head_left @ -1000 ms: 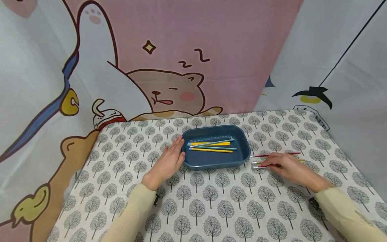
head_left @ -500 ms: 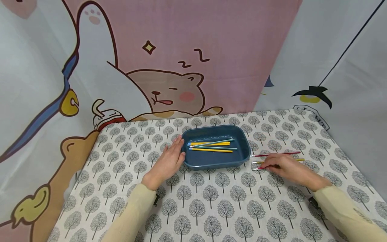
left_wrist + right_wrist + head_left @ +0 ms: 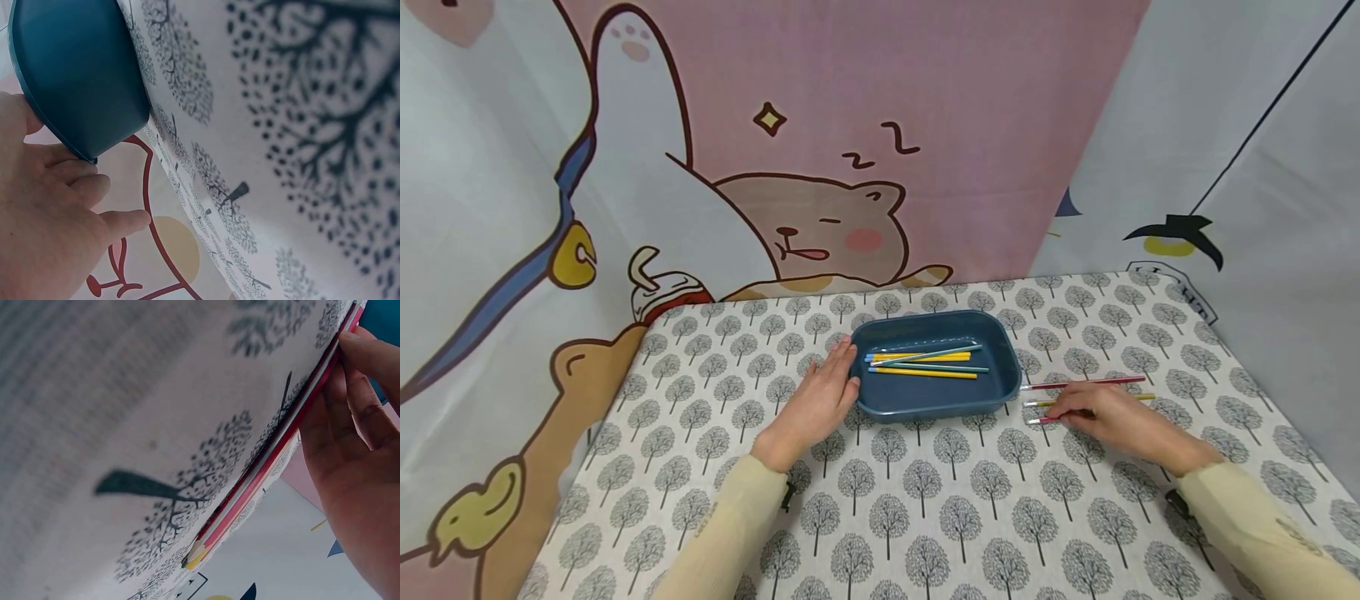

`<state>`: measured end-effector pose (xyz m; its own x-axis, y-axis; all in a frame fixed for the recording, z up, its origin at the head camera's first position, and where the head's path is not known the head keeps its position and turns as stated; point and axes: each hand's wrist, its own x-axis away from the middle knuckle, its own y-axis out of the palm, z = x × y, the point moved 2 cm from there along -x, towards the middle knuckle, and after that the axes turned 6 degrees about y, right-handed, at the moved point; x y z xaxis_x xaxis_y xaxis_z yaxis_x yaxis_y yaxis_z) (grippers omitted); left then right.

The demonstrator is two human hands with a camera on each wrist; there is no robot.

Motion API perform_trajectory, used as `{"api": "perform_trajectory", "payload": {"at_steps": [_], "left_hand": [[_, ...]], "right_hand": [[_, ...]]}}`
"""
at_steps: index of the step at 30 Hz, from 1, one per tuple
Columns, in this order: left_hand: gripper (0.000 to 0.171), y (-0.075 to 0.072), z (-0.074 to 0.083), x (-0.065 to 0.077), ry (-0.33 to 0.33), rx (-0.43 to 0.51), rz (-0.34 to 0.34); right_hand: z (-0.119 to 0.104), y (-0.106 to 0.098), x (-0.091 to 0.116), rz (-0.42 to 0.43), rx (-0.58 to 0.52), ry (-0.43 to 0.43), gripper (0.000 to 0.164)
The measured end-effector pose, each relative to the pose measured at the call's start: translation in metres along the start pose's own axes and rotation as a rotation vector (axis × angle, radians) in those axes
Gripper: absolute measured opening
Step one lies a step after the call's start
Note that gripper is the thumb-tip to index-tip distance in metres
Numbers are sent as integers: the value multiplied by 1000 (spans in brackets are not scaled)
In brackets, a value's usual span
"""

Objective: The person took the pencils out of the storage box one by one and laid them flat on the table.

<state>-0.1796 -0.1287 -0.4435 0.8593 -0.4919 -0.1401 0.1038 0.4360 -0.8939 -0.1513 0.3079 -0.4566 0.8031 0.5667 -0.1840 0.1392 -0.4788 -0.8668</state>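
A dark blue rectangular tray (image 3: 940,402) sits on the table, holding several yellow pencils (image 3: 925,373) and teal pencils (image 3: 955,367). My left hand (image 3: 816,400) rests against its left end, fingers along the outer wall; the left wrist view shows the thumb at the tray's rim (image 3: 47,122). To the right of the tray, my right hand (image 3: 1101,412) pinches a red pencil (image 3: 269,456) close over the cloth, its white-banded end toward the tray and its sharpened tip pointing away. Beyond it lie a yellow pencil (image 3: 1037,404) and another red pencil (image 3: 1120,381), both partly hidden behind the hand.
A white cloth with grey trees (image 3: 925,517) covers the table. Behind it hangs a pink and white cartoon curtain (image 3: 985,167), meeting the table's back edge. A pale curtain (image 3: 1285,208) stands along the right side.
The pinched red pencil's near-tray end has shifted slightly toward the front of the table, away from the yellow pencil. My left hand and the tray have stayed put.
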Motion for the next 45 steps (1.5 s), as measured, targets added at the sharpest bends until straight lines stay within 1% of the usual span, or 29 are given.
{"api": "perform_trajectory", "payload": {"at_steps": [4, 7, 15, 18, 23, 26, 29, 35, 37, 40, 42, 45], "left_hand": [[57, 0, 0, 0, -6, 5, -4], [57, 0, 0, 0, -6, 1, -6], [57, 0, 0, 0, -6, -3, -5], [57, 0, 0, 0, -6, -2, -3], [57, 0, -1, 0, -3, -3, 0], [57, 1, -1, 0, -3, -2, 0], [57, 1, -2, 0, -4, 0, -3], [60, 0, -1, 0, -6, -6, -13], [59, 0, -1, 0, -8, -7, -14], [58, 0, 0, -1, -7, -1, -13], [58, 0, 0, -1, -3, 2, -10], [58, 0, 0, -1, 0, 0, -13]], "right_hand": [[1, 0, 0, -12, 0, 27, 35], [1, -1, 1, -34, -5, 78, 33], [-1, -5, 4, -52, -5, 205, 30], [-2, -5, 5, -35, -2, 221, 29], [-8, -12, 8, -16, -35, 238, 26], [-12, -17, 10, -10, -30, 277, 23], [-14, -21, 13, 11, -10, 294, 22], [-19, -26, 16, 34, -5, 297, 25], [-22, -28, 16, 54, 11, 276, 26], [-27, -30, 15, 107, 29, 234, 29], [-31, -32, 14, 138, 11, 217, 31], [-38, -34, 11, 161, -45, 212, 33]]}}
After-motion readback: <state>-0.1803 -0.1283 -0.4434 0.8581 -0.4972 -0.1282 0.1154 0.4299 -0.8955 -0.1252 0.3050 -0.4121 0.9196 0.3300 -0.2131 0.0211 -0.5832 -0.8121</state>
